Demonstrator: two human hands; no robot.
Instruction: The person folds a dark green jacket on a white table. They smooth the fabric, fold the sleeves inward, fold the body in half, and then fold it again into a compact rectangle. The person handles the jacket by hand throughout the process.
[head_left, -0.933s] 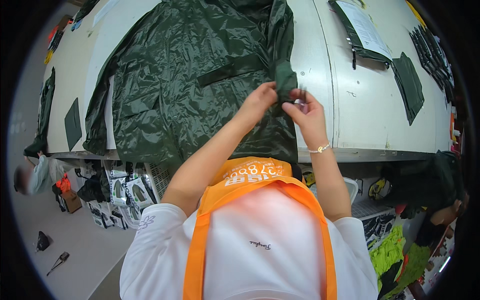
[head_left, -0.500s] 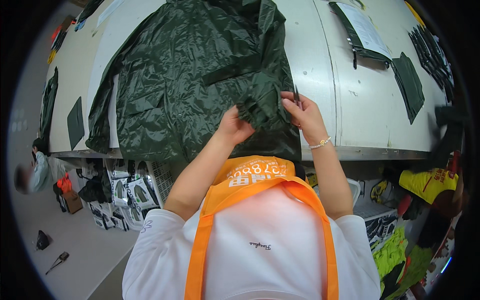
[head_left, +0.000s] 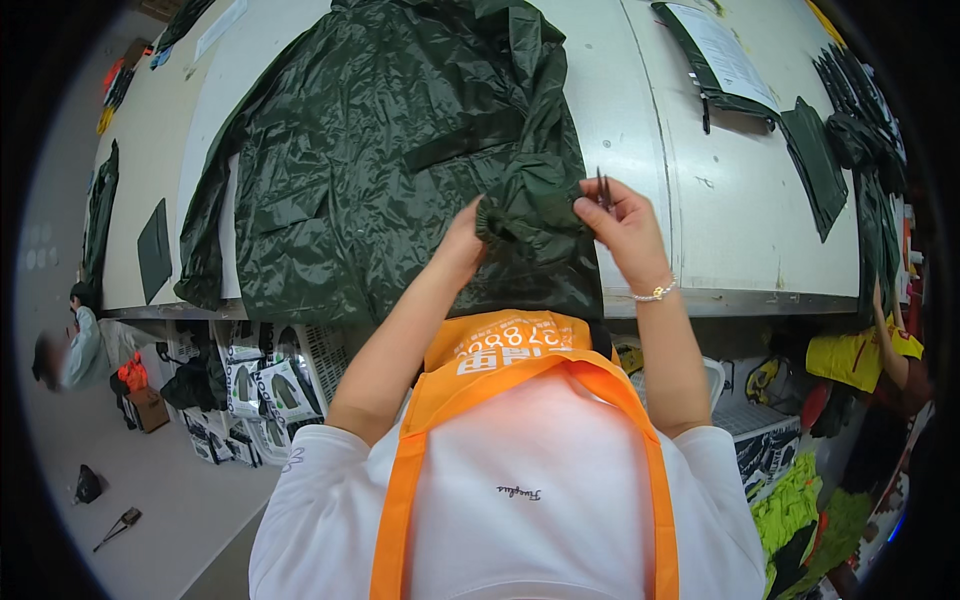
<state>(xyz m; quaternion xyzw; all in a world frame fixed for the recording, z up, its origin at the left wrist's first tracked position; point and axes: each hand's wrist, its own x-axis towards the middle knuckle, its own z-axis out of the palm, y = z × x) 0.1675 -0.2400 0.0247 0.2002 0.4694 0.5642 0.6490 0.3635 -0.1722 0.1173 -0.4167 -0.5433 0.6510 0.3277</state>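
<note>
A dark green rain jacket (head_left: pixel 390 190) lies spread on the pale table, its shiny fabric creased. The end of one sleeve, with a gathered elastic cuff (head_left: pixel 503 228), is lifted in front of me. My left hand (head_left: pixel 463 242) grips the cuff's left side, its fingertips partly hidden by fabric. Beside the sleeve, my right hand (head_left: pixel 628 228) holds small dark thread snips (head_left: pixel 603 188), points upward. Its thumb and forefinger are pinched close to the sleeve's right edge; whether they hold fabric or a thread is too small to tell.
A flat dark green piece (head_left: pixel 152 250) lies left of the jacket. A folded packet with a white sheet (head_left: pixel 725 60) and dark folded fabric (head_left: pixel 815 165) lie right. Crates of packaged garments (head_left: pixel 265 385) stand below the table. Other people are at the far left and right.
My right hand has shifted a little to the right with the snips, away from the cuff opening. My left hand stays on the cuff, which has turned slightly. At right, another person's dark fabric has moved.
</note>
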